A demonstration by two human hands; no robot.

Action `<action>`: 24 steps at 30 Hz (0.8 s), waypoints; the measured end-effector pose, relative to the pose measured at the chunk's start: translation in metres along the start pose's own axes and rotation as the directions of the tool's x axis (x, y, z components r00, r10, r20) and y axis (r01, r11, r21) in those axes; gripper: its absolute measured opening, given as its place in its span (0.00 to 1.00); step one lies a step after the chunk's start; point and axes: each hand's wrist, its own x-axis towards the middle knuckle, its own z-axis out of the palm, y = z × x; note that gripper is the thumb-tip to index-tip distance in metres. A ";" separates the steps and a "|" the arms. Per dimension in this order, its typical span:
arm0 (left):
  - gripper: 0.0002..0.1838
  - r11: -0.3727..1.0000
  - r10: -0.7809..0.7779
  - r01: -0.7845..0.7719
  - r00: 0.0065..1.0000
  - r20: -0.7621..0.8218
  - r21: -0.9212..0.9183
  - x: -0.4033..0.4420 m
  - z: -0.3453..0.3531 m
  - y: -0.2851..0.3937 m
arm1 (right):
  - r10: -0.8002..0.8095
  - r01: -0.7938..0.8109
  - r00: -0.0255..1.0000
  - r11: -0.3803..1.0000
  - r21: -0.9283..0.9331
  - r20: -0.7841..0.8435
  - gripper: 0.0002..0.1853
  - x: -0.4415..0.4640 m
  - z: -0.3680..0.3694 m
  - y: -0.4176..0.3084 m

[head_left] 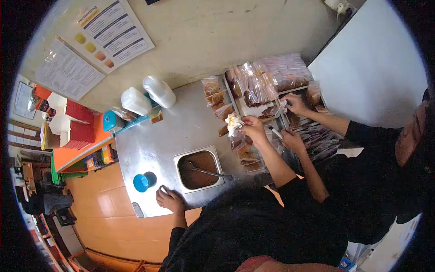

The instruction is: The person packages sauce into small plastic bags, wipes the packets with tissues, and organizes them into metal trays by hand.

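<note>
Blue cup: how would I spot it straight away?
On the steel table, find the metal pan of brown food. The small round blue cup stands alone left of it. Its open top sets it apart from the blue-lidded container near the wall.

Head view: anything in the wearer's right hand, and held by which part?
Yes: a crumpled, orange-stained white cloth or tissue, pinched at its picture-right edge by the right hand's fingertips. Exact finger placement can't be told.
</note>
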 end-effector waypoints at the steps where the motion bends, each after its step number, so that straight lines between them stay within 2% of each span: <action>1: 0.21 1.000 0.010 -0.010 1.000 -0.002 0.018 0.000 0.003 -0.004 | 0.022 -0.022 1.000 0.999 -0.045 0.013 0.15 0.003 0.020 0.001; 3: 0.22 0.999 0.025 -0.025 1.000 -0.013 0.021 -0.001 0.007 -0.009 | -0.004 0.015 0.991 0.996 -0.084 0.131 0.15 0.028 0.050 0.028; 5: 0.22 1.000 0.011 -0.011 1.000 -0.006 0.007 0.000 0.009 -0.011 | 0.053 -0.014 0.966 0.988 -0.152 0.252 0.15 0.040 0.092 0.029; 6: 0.21 1.000 0.027 -0.027 0.999 -0.036 -0.014 0.000 0.008 -0.009 | 0.057 -0.016 0.961 0.988 -0.150 0.271 0.15 0.051 0.106 0.039; 8: 0.21 0.999 0.023 -0.024 0.999 -0.038 -0.037 0.001 0.005 -0.007 | 0.123 -0.019 0.913 0.965 -0.261 0.390 0.14 0.077 0.128 0.069; 9: 0.21 0.999 0.012 -0.013 0.999 -0.039 -0.043 0.001 0.004 -0.006 | 0.129 -0.019 0.903 0.965 -0.262 0.409 0.14 0.089 0.134 0.085; 12: 0.22 0.999 -0.007 0.006 1.000 -0.017 -0.052 0.003 0.001 -0.005 | 0.165 0.028 0.908 0.893 -0.449 0.384 0.16 0.113 0.147 0.113; 15: 0.24 0.999 0.006 -0.008 0.999 -0.054 -0.044 0.003 0.002 -0.009 | 0.223 -0.003 0.883 0.882 -0.471 0.412 0.17 0.112 0.152 0.111; 17: 0.24 1.000 0.013 -0.014 0.999 -0.046 -0.024 0.002 0.003 -0.008 | 0.186 0.051 0.892 0.864 -0.501 0.412 0.19 0.108 0.150 0.114; 19: 0.24 0.999 0.012 -0.013 0.999 -0.038 -0.044 0.003 0.003 -0.009 | -0.058 0.289 0.926 0.742 -0.605 0.372 0.22 0.095 0.147 0.106; 20: 0.24 0.998 0.014 -0.016 0.999 -0.034 -0.058 0.003 0.004 -0.010 | -0.061 0.287 0.930 0.738 -0.611 0.363 0.22 0.090 0.142 0.097; 22: 0.23 0.998 0.010 -0.012 0.999 -0.032 -0.064 0.004 0.000 -0.006 | -0.130 0.364 0.926 0.564 -0.741 0.355 0.21 0.070 0.136 0.055; 24: 0.23 0.998 0.017 -0.019 0.999 -0.037 -0.064 0.004 -0.001 -0.005 | -0.212 0.428 0.903 0.527 -0.734 0.374 0.20 0.051 0.122 0.003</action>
